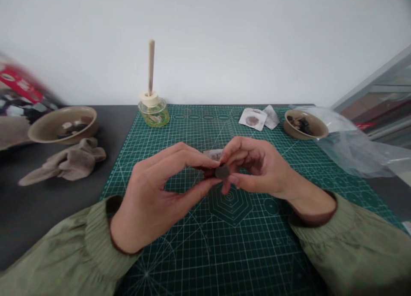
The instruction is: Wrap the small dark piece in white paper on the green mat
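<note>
Both my hands meet over the middle of the green cutting mat (192,133). My left hand (157,197) pinches a small dark, rounded piece (221,171) between thumb and fingers. My right hand (257,167) is closed on the same piece from the other side, together with a small pale wipe or paper (213,153) that shows just behind the fingertips. Both wrists wear olive-green sleeves.
A glass jar of yellowish liquid (154,112) with an upright wooden stick stands at the mat's back left. A tan bowl (66,124) and a grey-brown glove (69,162) lie left. Stained wipes (253,118), another bowl of dark pieces (303,124) and a clear plastic bag (353,150) lie right.
</note>
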Demonstrator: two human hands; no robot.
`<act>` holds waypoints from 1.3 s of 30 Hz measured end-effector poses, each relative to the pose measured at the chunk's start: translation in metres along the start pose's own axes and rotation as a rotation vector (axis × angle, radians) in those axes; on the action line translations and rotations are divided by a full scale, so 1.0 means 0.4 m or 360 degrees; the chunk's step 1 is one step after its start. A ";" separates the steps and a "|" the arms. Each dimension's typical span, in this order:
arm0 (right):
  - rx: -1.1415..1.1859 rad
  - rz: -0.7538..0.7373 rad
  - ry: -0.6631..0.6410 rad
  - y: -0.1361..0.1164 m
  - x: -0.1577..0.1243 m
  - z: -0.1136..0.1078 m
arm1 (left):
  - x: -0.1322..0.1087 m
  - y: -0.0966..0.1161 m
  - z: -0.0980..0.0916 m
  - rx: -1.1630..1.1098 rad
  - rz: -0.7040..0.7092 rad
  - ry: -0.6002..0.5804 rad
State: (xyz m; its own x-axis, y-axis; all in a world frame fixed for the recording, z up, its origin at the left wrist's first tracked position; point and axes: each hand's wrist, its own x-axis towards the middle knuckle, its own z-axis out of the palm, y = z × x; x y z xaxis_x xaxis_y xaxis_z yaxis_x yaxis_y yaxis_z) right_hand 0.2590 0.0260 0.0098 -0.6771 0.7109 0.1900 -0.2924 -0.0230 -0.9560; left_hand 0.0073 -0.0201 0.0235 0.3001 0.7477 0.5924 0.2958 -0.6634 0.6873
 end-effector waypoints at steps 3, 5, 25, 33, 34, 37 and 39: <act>0.0033 0.0016 0.0011 -0.004 -0.001 0.004 | 0.000 0.005 -0.001 -0.0080 -0.0062 -0.0009; 0.0049 0.0011 0.0013 -0.006 -0.001 0.008 | 0.004 0.009 -0.001 -0.0190 -0.0177 -0.0016; 0.0258 0.0019 -0.0048 -0.016 0.000 0.015 | 0.027 0.021 0.005 -0.0888 -0.0603 -0.0177; 0.0270 0.0034 -0.0029 -0.018 -0.001 0.019 | 0.028 0.016 0.006 -0.0941 -0.0624 -0.0175; 0.0276 0.0041 -0.0028 -0.018 -0.001 0.019 | 0.026 0.016 0.006 -0.0937 -0.0614 -0.0171; 0.0267 0.0066 -0.0043 -0.018 -0.001 0.019 | 0.023 0.018 0.006 -0.0927 -0.0604 -0.0166; 0.0261 0.0072 -0.0052 -0.017 -0.001 0.018 | 0.025 0.020 0.006 -0.0916 -0.0612 -0.0167</act>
State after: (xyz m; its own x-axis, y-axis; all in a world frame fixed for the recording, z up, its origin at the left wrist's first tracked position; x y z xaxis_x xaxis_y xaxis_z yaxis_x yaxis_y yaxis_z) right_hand 0.2566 0.0208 0.0179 -0.7131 0.6832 0.1572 -0.3653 -0.1708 -0.9151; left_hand 0.0147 -0.0180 0.0339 0.3652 0.8998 0.2388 -0.1198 -0.2090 0.9706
